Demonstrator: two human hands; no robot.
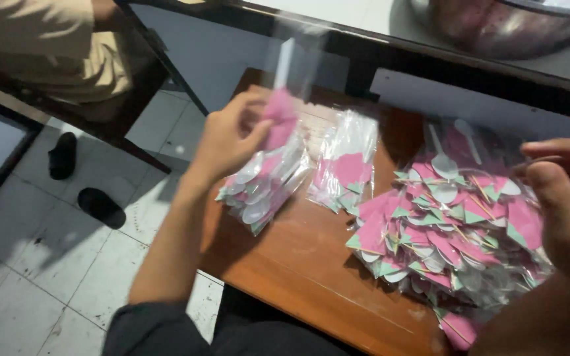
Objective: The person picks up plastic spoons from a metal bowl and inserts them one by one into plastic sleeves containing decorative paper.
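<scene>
My left hand (232, 135) grips a clear plastic packet (285, 92) holding a pink paper piece and a white plastic spoon, raised above a stack of similar packets (265, 188) on the brown wooden stool (298, 264). My right hand (562, 198) hovers at the right edge, fingers apart, close to a large heap of loose pink paper pieces, green triangles, toothpicks and white spoons (450, 227). A smaller bundle of packets (344, 165) lies between the stack and the heap.
A dark-framed table (430, 59) with a metal bowl (509, 26) runs along the back. Another person sits at top left on a dark chair (126, 105), with black shoes (80, 178) on the white tiled floor.
</scene>
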